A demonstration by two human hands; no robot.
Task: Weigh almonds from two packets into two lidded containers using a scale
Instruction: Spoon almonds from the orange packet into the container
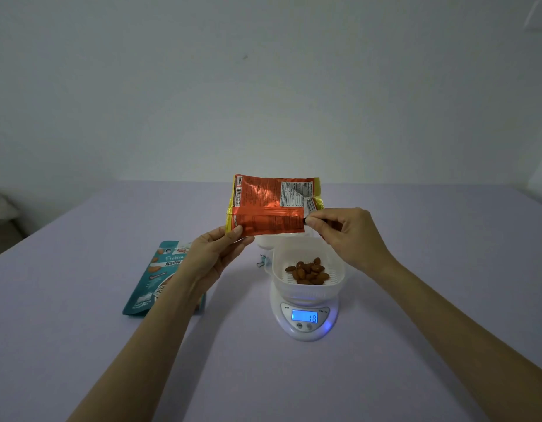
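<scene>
Teal packet (154,278) left of scale (309,318); orange packet (266,205) before rear container (265,242).

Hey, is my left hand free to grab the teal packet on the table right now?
Probably not yet: the left hand pinches the orange packet. The teal packet lies flat just beneath that forearm, so once freed it looks reachable.

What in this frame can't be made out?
Head view:
- White container: mostly hidden behind the orange packet and left hand; lid unclear.
- Teal packet: right side covered by the left forearm.
- Dark item at the right hand fingertips: too small.
- Blue object beside the bowl: too small.
</scene>
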